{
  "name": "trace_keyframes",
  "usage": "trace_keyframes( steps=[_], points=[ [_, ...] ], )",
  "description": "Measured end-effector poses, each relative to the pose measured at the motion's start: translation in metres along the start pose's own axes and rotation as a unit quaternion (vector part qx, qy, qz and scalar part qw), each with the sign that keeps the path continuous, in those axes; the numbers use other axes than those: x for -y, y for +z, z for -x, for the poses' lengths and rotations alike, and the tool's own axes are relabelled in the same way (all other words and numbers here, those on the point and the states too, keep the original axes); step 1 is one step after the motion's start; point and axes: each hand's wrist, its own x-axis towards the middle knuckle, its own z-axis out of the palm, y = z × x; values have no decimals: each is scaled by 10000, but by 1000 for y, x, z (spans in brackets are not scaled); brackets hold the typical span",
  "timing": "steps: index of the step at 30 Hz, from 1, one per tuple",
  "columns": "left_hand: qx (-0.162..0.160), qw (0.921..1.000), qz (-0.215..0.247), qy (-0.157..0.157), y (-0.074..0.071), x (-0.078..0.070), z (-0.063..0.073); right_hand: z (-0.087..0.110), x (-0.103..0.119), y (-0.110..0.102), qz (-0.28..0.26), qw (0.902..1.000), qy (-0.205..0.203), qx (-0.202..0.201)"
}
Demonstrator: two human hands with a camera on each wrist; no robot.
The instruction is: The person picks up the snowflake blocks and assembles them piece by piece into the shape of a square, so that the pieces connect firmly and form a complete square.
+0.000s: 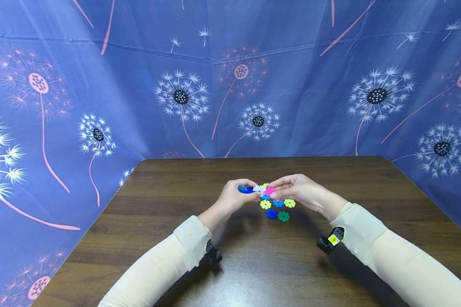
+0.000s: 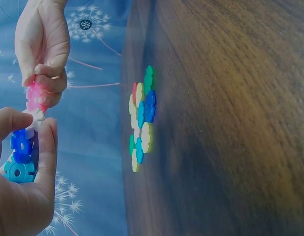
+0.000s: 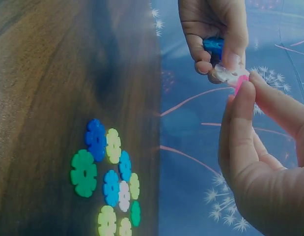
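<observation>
Above the table my left hand (image 1: 231, 197) pinches a white interlocking snowflake disc (image 1: 259, 189) between thumb and fingers. A dark blue disc (image 2: 22, 146) and a lighter blue disc (image 2: 20, 169) are joined in a chain with it, lying within the curve of that palm. Facing it, my right hand (image 1: 306, 192) pinches a pink disc (image 2: 35, 96) by its edge. The pink disc meets the white one at their rims; whether their slots are engaged cannot be told. Fingers partly cover both discs.
Several loose discs lie flat on the brown wooden table (image 1: 146, 238) below the hands, among them a green disc (image 3: 84, 173), a blue disc (image 3: 96, 139) and a yellow disc (image 3: 113, 145). A blue dandelion-print cloth (image 1: 223, 25) hangs behind the table's far edge.
</observation>
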Motion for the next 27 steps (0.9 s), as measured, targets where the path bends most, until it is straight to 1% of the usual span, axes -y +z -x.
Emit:
trace_keyframes(
  steps=[2,7,9,16,20,23,27],
  points=[
    [4,10000,45,5,0,0,0,1,-1,2,57,9999,-52,-80],
    [-26,10000,-46,30,-1,-2,1,4,-3,8,179,9982,-117,-552],
    [-3,9999,-111,62,-2,-3,1,5,-5,10,157,9975,-164,-662],
    [12,9985,-448,327,-5,-5,0,4,-6,15,-66,9968,-408,-683],
    [47,9983,-416,409,-7,-3,0,3,-5,19,-108,9962,-499,-713],
    [121,9983,-384,421,-8,-3,0,2,-5,21,-35,9963,-536,-673],
    [139,9959,-737,510,-8,-4,0,2,-4,21,61,9967,-622,-520]
  ],
)
